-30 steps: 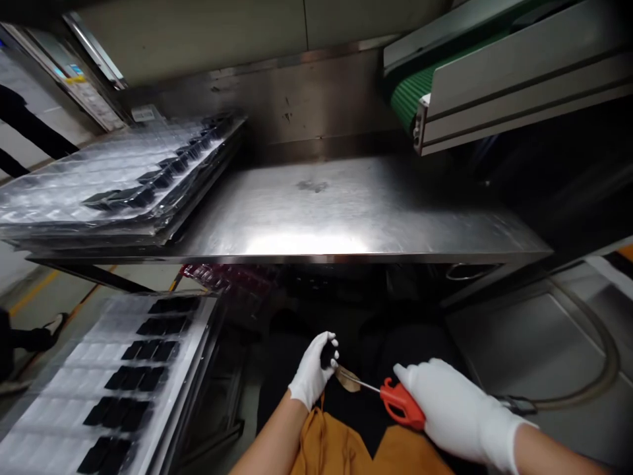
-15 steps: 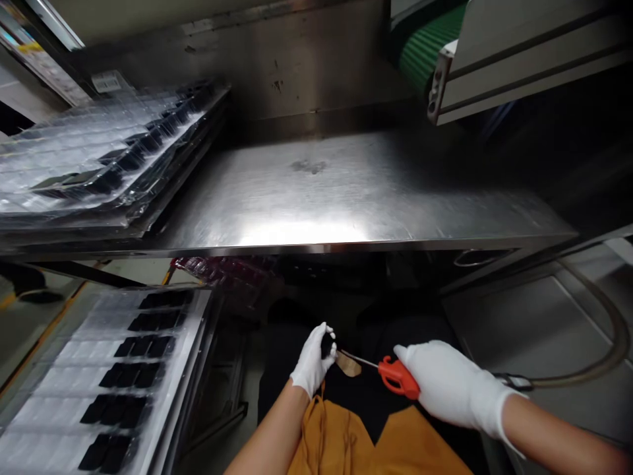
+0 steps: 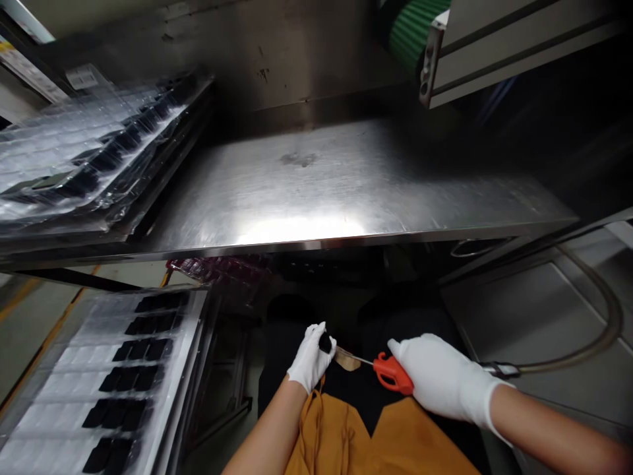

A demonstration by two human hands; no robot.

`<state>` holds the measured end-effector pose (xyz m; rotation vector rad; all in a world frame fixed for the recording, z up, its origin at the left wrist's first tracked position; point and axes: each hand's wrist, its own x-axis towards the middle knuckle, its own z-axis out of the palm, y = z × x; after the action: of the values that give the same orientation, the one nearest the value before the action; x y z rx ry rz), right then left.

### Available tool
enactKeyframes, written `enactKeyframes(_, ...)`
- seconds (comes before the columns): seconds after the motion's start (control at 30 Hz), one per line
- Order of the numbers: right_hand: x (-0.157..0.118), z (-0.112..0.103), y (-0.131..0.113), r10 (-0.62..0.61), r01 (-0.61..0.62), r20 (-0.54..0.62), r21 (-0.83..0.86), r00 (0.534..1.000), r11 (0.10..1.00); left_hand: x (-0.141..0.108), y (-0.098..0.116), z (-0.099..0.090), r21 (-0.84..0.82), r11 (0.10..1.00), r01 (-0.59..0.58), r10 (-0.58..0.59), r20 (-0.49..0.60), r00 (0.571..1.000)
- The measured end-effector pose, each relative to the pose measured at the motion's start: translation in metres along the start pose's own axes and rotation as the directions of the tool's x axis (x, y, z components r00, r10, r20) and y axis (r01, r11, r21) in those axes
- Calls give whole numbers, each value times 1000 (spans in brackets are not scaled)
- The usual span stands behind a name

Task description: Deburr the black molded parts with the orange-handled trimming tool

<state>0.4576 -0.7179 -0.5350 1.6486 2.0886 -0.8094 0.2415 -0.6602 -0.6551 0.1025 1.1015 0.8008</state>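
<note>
My left hand (image 3: 310, 360), in a white glove, pinches a small black part (image 3: 325, 343) with a tan flexible strip (image 3: 347, 360) hanging from it. My right hand (image 3: 444, 376), also gloved in white, grips a red-handled air blow gun (image 3: 393, 373). The gun's thin metal nozzle (image 3: 359, 355) points left, and its tip reaches the tan strip near my left fingers. An orange apron (image 3: 380, 442) lies over my lap beneath both hands.
A stainless steel table (image 3: 297, 198) stands ahead, with stacked clear trays of black parts (image 3: 93, 148) on its left. Another tray of black parts (image 3: 123, 376) sits at lower left. A green conveyor belt (image 3: 413, 33) runs at top right. A hose (image 3: 583, 349) curves along the right.
The view has tilted, so the table and conveyor sit higher in the frame. My right hand has moved left, bringing the nozzle tip closer to the black part in my left hand.
</note>
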Motion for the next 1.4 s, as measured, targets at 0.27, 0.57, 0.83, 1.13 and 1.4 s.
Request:
enactKeyframes(0.27,0,-7,10,17,-18,17,51,1000,999,-7,9,12,132,982,134,-132,-22,991)
enactKeyframes(0.57,1,-11,17,23,-27,48,95,999,995,-9,9,13,314,947,72,-107,96,990)
enactKeyframes(0.83,-2,-14,27,30,-37,56,134,998,990,-15,1,11,401,916,-29,-35,152,988)
enactKeyframes(1.13,-1,-12,32,9,-16,48,142,999,990,-15,-4,12,648,756,-91,2,138,990)
enactKeyframes(1.4,-1,-14,44,47,-60,89,153,995,986,-16,0,18,577,808,-119,46,140,989)
